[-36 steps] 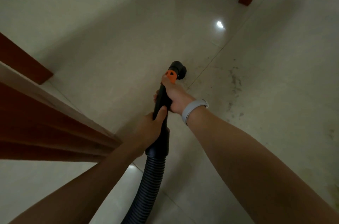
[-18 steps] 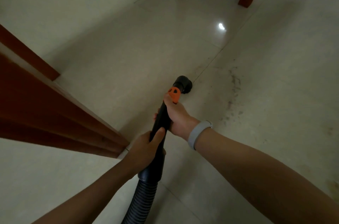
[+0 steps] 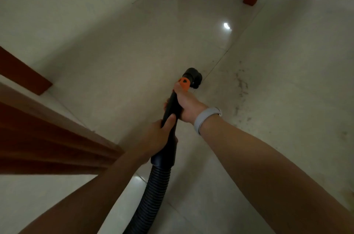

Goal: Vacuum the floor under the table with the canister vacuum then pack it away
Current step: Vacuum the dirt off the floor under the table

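Vacuuming is the step in hand: both hands, left hand [image 3: 160,134] and right hand [image 3: 186,106], grasp the black plastic vacuum wand [image 3: 172,111], its round nozzle [image 3: 193,77] on the pale tiled floor [image 3: 115,51]; next, steer right toward the dark dirt specks [image 3: 241,84]

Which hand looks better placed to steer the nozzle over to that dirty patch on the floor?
Right, probably. The right hand grips the wand just behind the nozzle, and the dirt lies on that side. The left hand holds further back, near the hose.
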Demonstrator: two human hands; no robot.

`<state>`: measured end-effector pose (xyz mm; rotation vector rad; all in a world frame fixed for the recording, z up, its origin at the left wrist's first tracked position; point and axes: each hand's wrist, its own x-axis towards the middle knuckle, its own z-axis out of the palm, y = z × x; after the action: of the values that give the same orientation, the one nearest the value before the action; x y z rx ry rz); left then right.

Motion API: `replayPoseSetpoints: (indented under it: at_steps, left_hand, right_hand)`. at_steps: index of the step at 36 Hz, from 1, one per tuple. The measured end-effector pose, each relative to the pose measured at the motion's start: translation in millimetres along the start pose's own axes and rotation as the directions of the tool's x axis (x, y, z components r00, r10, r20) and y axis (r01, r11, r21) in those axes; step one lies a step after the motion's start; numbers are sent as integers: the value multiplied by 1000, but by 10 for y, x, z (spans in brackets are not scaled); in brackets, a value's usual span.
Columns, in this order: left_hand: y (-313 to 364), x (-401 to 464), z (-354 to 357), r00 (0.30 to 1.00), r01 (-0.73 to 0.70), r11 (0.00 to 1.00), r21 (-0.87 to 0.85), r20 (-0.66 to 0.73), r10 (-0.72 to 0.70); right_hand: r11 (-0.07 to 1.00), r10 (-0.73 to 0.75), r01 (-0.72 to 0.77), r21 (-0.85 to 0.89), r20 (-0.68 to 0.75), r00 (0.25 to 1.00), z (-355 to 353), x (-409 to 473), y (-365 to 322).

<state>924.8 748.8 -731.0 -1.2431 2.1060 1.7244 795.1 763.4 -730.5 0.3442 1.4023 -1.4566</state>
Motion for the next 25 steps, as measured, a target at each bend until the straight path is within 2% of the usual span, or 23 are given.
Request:
replayPoseSetpoints:
  at_steps: [6, 25]
  left_hand:
    - [211, 252, 71, 999, 2, 997, -83, 32, 1]
    - [848, 1045, 339, 995, -55, 998, -19, 78, 56]
  right_hand:
    - [1000, -7, 7, 0, -5, 1000, -100, 196, -275]
    - [996, -94, 93, -6, -64, 994, -447, 727, -1041]
